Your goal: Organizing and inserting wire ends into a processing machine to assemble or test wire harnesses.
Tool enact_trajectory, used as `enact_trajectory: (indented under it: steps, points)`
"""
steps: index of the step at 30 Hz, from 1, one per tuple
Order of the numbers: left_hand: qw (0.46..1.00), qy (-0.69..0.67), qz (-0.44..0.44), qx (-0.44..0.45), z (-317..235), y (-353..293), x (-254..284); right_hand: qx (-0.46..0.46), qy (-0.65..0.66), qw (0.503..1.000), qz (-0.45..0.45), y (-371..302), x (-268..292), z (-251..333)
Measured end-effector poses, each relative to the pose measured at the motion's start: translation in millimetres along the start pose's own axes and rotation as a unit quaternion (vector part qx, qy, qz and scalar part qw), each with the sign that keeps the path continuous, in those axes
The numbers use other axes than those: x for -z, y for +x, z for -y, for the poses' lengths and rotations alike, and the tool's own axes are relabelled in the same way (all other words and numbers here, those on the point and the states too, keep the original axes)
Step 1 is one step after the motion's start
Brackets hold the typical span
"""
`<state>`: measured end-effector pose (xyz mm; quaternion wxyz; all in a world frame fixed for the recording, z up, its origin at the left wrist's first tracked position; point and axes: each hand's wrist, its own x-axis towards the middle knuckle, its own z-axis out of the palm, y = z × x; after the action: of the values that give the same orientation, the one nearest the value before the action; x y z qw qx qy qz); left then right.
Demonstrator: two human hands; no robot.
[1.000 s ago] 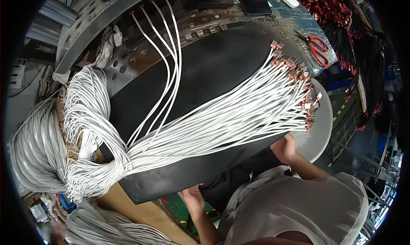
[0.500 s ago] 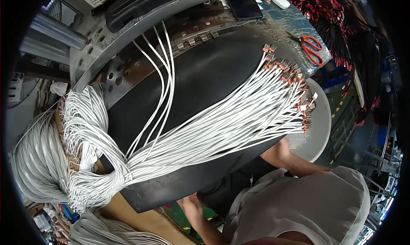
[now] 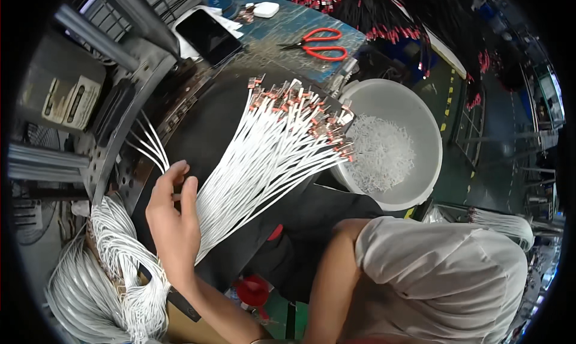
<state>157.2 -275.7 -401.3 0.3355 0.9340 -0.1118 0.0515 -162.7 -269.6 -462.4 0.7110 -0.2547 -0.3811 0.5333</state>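
Note:
Over the near-left part of a fanned bundle of white cables [image 3: 252, 152] is my left hand [image 3: 174, 221], fingers loosely curved and thumb apart from them. I see nothing held in it. A few separate white cables [image 3: 153, 146] run up to its fingertips and pass behind them. Small metal terminals with orange-red parts [image 3: 318, 116] cap the bundle's far ends. The bundle lies on a black sheet [image 3: 204, 110]. My right forearm [image 3: 330, 272] bends down to the lower edge, so the right hand is out of view.
Right of the terminals stands a round whitish tub [image 3: 429, 146] holding small pale scraps [image 3: 384, 152]. Red-handled snips [image 3: 324, 44] and a black phone [image 3: 207, 35] lie on the blue bench. Coiled white cables [image 3: 84, 290] are at left, beside a metal frame [image 3: 120, 128].
My left hand has come up from the black sheet's near edge to above the cables. The right hand has left that edge and the view. The view has swung rightward.

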Motion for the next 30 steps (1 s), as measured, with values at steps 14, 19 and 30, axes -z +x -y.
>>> enact_trajectory:
  steps: [14, 19, 30]
  points:
    - [0.939, 0.334, -0.036, -0.08, 86, 7, 38, 0.191, -0.096, 0.975, 0.054, -1, 42, 39]
    - [0.981, 0.078, 0.167, -0.063, 45, -9, 26, 0.236, -0.118, 0.962, 0.069, -10, 55, 47]
    - [0.974, 0.121, 0.092, -0.171, 39, -25, 18, 0.324, -0.133, 0.92, 0.173, 10, 81, 62]
